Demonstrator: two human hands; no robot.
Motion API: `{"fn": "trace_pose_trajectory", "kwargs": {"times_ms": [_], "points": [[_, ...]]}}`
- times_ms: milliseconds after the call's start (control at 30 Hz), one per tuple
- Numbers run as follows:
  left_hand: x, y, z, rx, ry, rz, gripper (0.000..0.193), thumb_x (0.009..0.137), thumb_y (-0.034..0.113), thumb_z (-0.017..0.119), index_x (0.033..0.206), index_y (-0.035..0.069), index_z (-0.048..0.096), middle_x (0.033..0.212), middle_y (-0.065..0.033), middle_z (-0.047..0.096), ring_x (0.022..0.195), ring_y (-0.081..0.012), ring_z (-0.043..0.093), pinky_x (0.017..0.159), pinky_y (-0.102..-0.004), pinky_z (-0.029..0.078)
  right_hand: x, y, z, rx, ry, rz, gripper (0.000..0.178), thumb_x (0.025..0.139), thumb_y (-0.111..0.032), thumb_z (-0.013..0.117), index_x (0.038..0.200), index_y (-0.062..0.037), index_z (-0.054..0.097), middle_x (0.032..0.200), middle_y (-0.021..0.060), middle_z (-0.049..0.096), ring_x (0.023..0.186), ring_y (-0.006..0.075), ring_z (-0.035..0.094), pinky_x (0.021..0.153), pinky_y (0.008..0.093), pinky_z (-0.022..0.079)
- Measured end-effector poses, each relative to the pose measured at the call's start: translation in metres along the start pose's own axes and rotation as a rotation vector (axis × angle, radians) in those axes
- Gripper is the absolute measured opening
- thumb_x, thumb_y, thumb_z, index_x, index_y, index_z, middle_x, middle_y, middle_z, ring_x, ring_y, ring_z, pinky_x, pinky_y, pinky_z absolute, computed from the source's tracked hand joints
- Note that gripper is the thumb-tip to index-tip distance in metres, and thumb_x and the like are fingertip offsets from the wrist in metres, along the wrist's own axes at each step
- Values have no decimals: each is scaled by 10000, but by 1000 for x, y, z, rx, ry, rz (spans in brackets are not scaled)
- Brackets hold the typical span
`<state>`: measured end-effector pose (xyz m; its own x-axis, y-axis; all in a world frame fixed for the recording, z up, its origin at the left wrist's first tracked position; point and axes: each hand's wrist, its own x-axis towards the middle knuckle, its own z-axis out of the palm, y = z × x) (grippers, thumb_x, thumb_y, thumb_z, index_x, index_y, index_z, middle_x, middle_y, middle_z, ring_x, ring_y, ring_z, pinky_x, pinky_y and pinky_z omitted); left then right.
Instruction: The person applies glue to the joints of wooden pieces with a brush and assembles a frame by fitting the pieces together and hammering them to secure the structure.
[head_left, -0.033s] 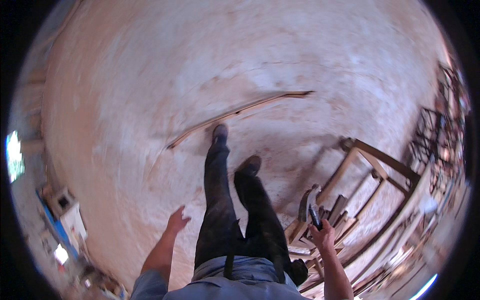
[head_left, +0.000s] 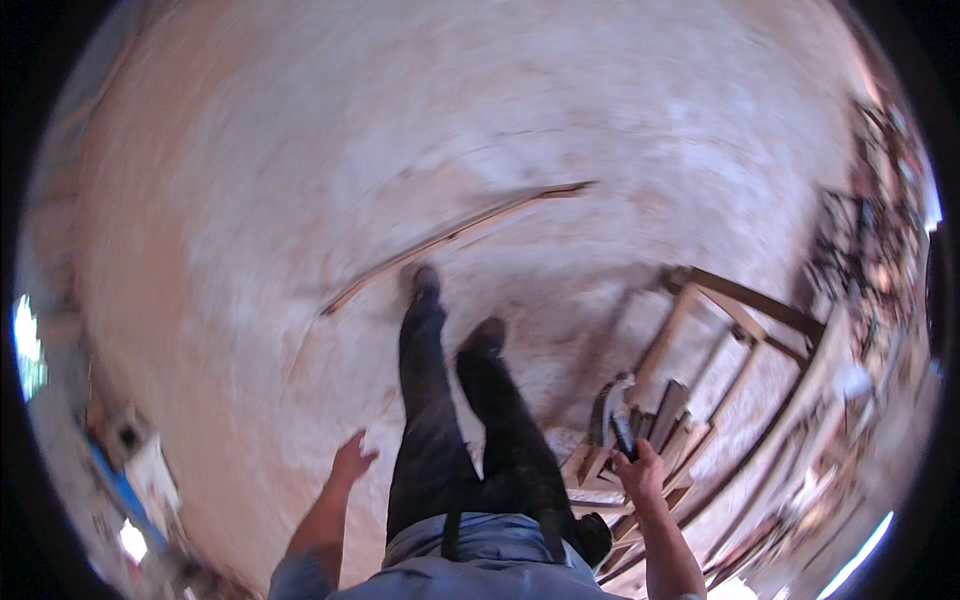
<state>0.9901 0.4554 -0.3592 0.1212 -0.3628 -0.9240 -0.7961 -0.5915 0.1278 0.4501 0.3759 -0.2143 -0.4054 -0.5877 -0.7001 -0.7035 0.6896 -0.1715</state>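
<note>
My right hand (head_left: 641, 470) is closed round the black handle of a hammer (head_left: 622, 436). The tool's curved head points forward, above the side of a wooden frame (head_left: 750, 300), like a stool or chair frame. Blur hides the finer shape of that head. On the left my left hand (head_left: 352, 460) hangs in the air beside my leg, thumb apart from the fingers, with nothing in it. Ahead of my feet a long, thin strip of wood (head_left: 445, 238) lies on the floor. Neither hand touches it.
The wooden frame stands on the pale, worn floor (head_left: 300, 180) close to my right leg. Wood pieces (head_left: 665, 415) are by it. Dark, cluttered items (head_left: 850, 240) line the right side. A whitish box-like thing (head_left: 150, 470) and a blue strip (head_left: 118, 480) are at the lower left.
The view has shifted slightly, so the wood strip and frame sit a little further left in it. My right hand still holds the hammer; my left hand stays empty.
</note>
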Motion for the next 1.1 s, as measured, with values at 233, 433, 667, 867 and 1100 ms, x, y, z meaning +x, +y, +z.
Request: {"fn": "trace_pose_trajectory", "kwargs": {"times_ms": [233,433,667,867,1100], "points": [[-8,71,-29,-165,-105,221,727,765,-20,659,1419,-8,343,1256,-258,552,1044,-280,617,827,-321,534,-109,40,-91,154,331,272,421,762,-399,745,951,-45,619,777,197,639,738,375,636,665,448,490],[64,170,-156,-110,-69,380,678,760,-5,642,1384,-33,380,1177,-222,589,961,-241,623,790,-315,521,-168,134,-94,329,566,593,423,772,-440,716,899,-49,619,810,211,661,824,395,647,714,466,508],[69,327,-260,498,210,629,637,834,299,691,1351,6,460,1227,-188,601,1067,-305,567,1021,-434,387,-177,231,-102,342,564,698,416,786,-460,686,905,-64,639,864,193,671,842,371,649,745,461,507],[3,448,-194,879,254,829,567,868,209,642,1355,-8,450,1032,-120,633,944,-223,571,834,-344,490,-169,328,-105,273,576,575,362,800,-383,693,955,-57,661,932,156,662,885,336,632,786,443,508],[-65,504,-113,738,63,505,583,884,228,616,1387,-1,430,1169,-146,622,995,-205,572,809,-331,494,-83,456,-285,1424,1029,321,338,917,-274,591,1070,27,622,899,139,678,799,212,655,714,331,525]]}}
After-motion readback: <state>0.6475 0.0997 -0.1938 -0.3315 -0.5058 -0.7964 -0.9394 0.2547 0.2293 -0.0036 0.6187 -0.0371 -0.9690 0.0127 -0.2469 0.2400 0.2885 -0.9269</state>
